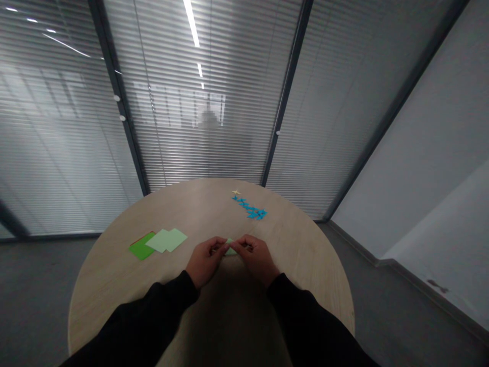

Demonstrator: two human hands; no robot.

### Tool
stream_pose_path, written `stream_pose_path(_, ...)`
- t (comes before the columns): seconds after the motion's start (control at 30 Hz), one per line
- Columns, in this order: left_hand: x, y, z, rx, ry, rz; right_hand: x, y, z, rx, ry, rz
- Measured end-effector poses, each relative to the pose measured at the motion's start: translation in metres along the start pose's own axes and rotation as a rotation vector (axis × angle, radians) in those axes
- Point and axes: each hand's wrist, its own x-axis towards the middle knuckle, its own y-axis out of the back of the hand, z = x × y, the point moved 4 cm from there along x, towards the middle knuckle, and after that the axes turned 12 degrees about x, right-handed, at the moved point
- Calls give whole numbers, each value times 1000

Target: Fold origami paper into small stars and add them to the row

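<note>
On a round table [114,290], left hand [205,261], right hand [256,256], pinching green paper [229,248]

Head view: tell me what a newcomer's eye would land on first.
The bright blue strip of small folded paper pieces stands out first, on the far side of the round wooden table. Next come the left hand and right hand, pinching a small pale green paper near the middle, with green paper sheets to their left.

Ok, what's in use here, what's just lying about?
In use: left hand, right hand, small pale green paper pinched between them.

Lying about: pale green paper squares, darker green paper square, blue folded paper pieces, small cream paper star.
</note>
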Motion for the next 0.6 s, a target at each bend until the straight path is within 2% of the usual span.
stream_pose_path(0.27, 0, 2, 2, 52, -12, 19, 0, -1, 0, 28, -21, 11)
stream_pose_path(0.47, -2, 2, 6, 121, -46, 16, 1, -1, -1, 16, 42, -13)
stream_pose_path(0.6, 2, 4, -4, -15, 56, 46, 1, 3, -6, 106, -13, 46)
